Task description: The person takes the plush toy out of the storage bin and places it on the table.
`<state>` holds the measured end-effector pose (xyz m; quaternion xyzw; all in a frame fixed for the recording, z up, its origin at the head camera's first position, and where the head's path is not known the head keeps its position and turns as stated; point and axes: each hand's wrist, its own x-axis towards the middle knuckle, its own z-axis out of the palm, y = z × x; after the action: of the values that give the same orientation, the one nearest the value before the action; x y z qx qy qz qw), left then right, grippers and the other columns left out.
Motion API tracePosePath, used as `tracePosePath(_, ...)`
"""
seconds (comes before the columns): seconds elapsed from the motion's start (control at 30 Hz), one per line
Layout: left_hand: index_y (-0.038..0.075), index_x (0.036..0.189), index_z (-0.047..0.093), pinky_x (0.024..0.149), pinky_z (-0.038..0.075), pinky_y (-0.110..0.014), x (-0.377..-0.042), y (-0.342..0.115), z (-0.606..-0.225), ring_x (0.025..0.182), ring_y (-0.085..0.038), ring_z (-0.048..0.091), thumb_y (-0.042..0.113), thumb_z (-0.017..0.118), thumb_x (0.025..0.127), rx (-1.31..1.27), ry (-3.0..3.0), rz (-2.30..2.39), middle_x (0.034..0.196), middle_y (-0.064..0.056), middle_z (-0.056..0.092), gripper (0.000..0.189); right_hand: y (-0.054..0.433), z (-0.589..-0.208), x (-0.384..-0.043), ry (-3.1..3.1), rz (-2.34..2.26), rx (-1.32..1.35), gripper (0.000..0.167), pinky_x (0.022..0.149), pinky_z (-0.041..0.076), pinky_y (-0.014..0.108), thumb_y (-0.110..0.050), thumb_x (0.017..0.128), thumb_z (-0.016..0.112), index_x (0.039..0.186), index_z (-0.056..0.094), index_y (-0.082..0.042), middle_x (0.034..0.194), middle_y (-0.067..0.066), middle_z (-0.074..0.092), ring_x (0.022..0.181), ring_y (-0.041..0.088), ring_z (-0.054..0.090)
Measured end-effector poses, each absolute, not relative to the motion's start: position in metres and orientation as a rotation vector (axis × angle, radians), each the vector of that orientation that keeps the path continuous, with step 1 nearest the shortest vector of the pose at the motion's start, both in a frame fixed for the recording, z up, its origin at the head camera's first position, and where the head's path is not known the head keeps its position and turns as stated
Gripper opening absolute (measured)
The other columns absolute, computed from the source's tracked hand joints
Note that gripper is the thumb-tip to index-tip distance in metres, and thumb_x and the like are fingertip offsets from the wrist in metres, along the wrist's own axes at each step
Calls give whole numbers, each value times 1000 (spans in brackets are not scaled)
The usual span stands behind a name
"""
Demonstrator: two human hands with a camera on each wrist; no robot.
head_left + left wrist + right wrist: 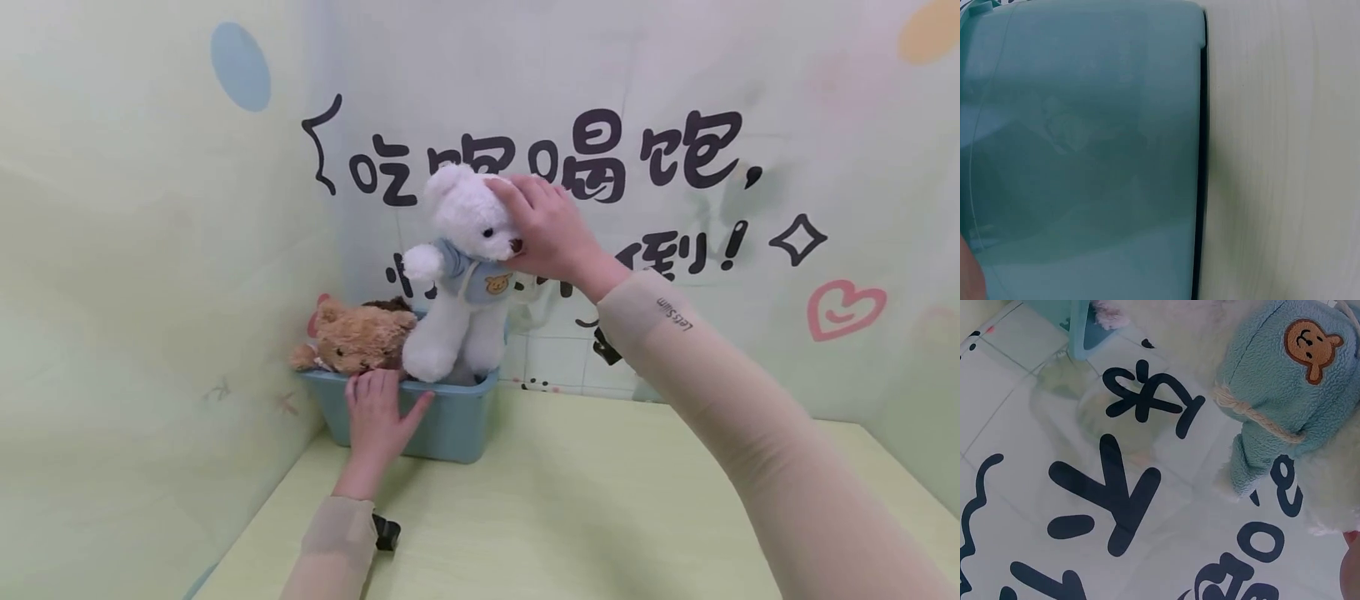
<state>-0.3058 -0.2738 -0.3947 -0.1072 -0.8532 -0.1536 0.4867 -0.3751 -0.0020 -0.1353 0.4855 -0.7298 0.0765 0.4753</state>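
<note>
While left hand (378, 419) grips bin (450, 423), right hand (553, 233) holds bear (467, 279)

Looks close up along 1 smooth blue-green bin (1085, 156), standing on a pale wood-grain table (1279, 125). Shows 1 dark strip (1201, 156) along the bin's bottom edge, narrowing toward 1 rounded bottom corner, plus dim, darker patches across the wall. Catches only a sliver of the left hand (971, 276) near the bin's rim side, too little for telling any grip.
</note>
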Motion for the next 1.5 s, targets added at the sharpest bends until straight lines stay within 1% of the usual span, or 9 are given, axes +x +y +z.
tracePosePath(0.13,4,97,52,99,18,-61,-309,-273,-394,97,-38,44,70,38,91,-272,-2081,-402,95,-14,51,67,15,-127,-372,-1809,138,1160,90,85,42,51,-32,64,89,137,42,-7,124,19,51,113,39,50)
tracePosePath(0.33,4,99,52,100,17,-60,-312,-276,-396,99,-38,43,73,36,90,-270,-2089,-410,96,-15,51,72,45,-118,-367,-1937,49,1103,89,91,38,52,-36,68,87,138,39,-9,129,19,49,117,39,48)
tracePosePath(0.47,3,100,52,100,17,-60,-313,-275,-398,100,-39,42,74,34,90,-268,-2095,-416,97,-16,51,74,70,-117,-367,-1988,30,1053,88,93,37,54,-35,69,87,138,39,-9,129,19,49,117,41,47)
tracePosePath(0.57,2,101,53,100,17,-61,-314,-274,-398,101,-40,42,74,34,90,-269,-2098,-417,98,-17,51,75,89,-117,-367,-2012,13,1017,87,92,36,55,-32,69,86,138,39,-9,128,20,49,117,42,46)
tracePosePath(0.87,0,104,53,101,16,-61,-313,-272,-397,102,-41,42,73,36,90,-269,-2113,-435,100,-18,51,76,147,-125,-367,-2082,-74,908,87,86,37,57,-26,67,87,138,39,-7,126,23,49,113,44,47)
tracePosePath(1.07,0,104,52,100,16,-61,-314,-274,-397,103,-42,41,73,36,90,-272,-2115,-431,100,-19,50,76,185,-128,-366,-2188,-95,814,84,89,34,59,-23,71,84,139,37,-5,127,24,46,115,46,44)
tracePosePath(1.2,0,102,51,100,16,-61,-315,-274,-395,102,-42,40,73,36,90,-281,-2109,-429,100,-19,50,75,205,-131,-365,-2233,-108,763,83,91,33,61,-22,72,83,139,37,-4,125,25,47,114,46,43)
tracePosePath(1.33,0,101,51,100,16,-61,-315,-274,-394,101,-42,40,73,36,90,-287,-2108,-428,99,-19,49,75,222,-138,-365,-2239,-128,751,80,88,34,63,-21,72,83,136,39,-2,122,26,48,111,47,45)
tracePosePath(1.5,-1,102,51,100,16,-61,-314,-274,-398,100,-42,40,74,33,90,-279,-2110,-429,98,-19,49,78,237,-152,-364,-2293,-151,715,78,86,35,63,-21,73,82,136,40,-1,122,26,48,111,47,45)
